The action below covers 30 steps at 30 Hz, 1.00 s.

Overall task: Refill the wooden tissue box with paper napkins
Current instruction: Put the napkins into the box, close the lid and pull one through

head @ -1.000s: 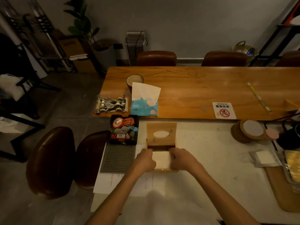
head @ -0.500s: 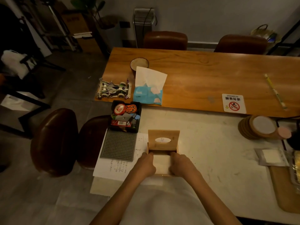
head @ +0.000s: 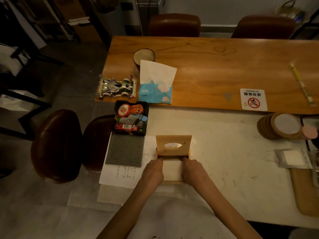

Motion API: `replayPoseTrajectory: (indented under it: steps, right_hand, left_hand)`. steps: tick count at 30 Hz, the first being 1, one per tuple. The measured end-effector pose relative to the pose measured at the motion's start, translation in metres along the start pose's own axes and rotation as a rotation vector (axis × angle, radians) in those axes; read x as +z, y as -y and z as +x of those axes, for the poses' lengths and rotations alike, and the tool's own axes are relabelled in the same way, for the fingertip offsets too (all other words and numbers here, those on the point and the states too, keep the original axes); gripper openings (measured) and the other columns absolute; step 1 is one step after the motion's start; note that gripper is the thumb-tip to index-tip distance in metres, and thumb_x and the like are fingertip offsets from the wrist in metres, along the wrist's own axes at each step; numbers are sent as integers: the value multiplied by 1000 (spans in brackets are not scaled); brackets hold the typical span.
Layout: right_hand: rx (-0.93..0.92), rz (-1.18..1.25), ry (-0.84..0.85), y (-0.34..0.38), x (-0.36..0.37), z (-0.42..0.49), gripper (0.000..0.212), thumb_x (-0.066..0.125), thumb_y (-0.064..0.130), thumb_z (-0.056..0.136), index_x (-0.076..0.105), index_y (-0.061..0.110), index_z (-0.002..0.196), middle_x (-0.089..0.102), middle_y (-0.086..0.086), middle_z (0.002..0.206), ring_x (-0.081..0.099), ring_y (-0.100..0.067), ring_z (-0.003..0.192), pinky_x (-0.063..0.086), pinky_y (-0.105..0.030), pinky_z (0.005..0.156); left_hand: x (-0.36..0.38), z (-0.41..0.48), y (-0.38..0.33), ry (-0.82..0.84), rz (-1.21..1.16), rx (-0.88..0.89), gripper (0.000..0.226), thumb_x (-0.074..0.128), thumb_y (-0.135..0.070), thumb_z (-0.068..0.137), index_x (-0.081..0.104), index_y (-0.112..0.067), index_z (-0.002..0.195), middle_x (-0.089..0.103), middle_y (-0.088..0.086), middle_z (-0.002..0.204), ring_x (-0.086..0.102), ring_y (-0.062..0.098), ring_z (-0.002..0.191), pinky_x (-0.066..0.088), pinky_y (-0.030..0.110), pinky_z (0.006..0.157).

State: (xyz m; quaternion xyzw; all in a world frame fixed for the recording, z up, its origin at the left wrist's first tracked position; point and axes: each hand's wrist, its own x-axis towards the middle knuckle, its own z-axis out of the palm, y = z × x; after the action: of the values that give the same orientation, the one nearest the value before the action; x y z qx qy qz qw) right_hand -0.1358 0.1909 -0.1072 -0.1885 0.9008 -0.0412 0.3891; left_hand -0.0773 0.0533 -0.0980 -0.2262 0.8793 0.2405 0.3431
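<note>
I see the wooden tissue box (head: 172,183) sitting near the front edge of the white tabletop (head: 224,152), straight ahead of the person. Its lid (head: 183,140), with an oval opening, stands upright at the box's far side. A pale stack of paper napkins (head: 172,169) lies inside the box, and both hands are on it. The left hand (head: 152,171) covers the stack's left edge and the right hand (head: 194,171) covers its right edge. On each hand the fingers lie together and curl down over the side of the stack, clamping it between the two hands, with the fingertips near the foot of the lid. I cannot tell how deep the stack sits, since the hands hide the box's side walls. Just left of the box a handwritten sheet (head: 120,175) lies under a grey studded mat (head: 125,150), and beyond the mat is a black tray (head: 146,107) of small odds and ends. Further behind the box, on the wooden table (head: 224,66), I make out a blue tissue pack (head: 155,91), a toy race car (head: 115,87) and a cup (head: 144,55). Behind and right of the box lies a no-smoking sign (head: 253,100). Well to the right of the box are a stack of round coasters (head: 279,126) and a clear packet (head: 293,158).
</note>
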Motion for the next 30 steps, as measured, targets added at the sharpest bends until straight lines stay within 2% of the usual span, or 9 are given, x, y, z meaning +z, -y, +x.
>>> replayPoseTrajectory:
  steps: [9,19,23,26,30]
  right_hand:
    - [23,22,-19,1,4,-1,42,51,4,89,48,11,130,66,-13,114,65,-29,100,52,-35,82]
    - [-7,22,-12,1,-4,-5,45,47,2,88,45,10,133,65,-16,114,64,-31,101,50,-34,80]
    - [-39,28,38,0,-9,-12,44,49,6,88,43,10,131,64,-16,115,64,-32,101,50,-36,80]
    - [-46,5,42,2,-13,-14,43,49,7,89,44,10,131,63,-16,119,63,-32,104,51,-36,84]
    - [-75,180,52,-6,-17,-26,57,49,17,92,32,28,146,60,-9,127,62,-25,103,51,-33,84]
  left_hand:
    - [2,1,3,-22,2,13,47,47,7,86,48,-11,130,58,15,117,60,28,104,50,34,81]
    - [-3,-2,4,9,5,28,45,50,6,85,47,-8,127,54,18,122,56,31,109,47,35,80]
    - [-2,-8,5,13,-34,65,55,47,8,84,42,-12,135,56,17,124,57,31,111,48,36,82]
    - [-5,-10,4,17,-44,67,54,51,7,84,44,-13,134,56,16,125,58,30,110,51,37,86]
    - [-11,-15,11,96,-175,148,76,62,-10,85,28,-32,150,54,7,136,60,25,111,52,30,81]
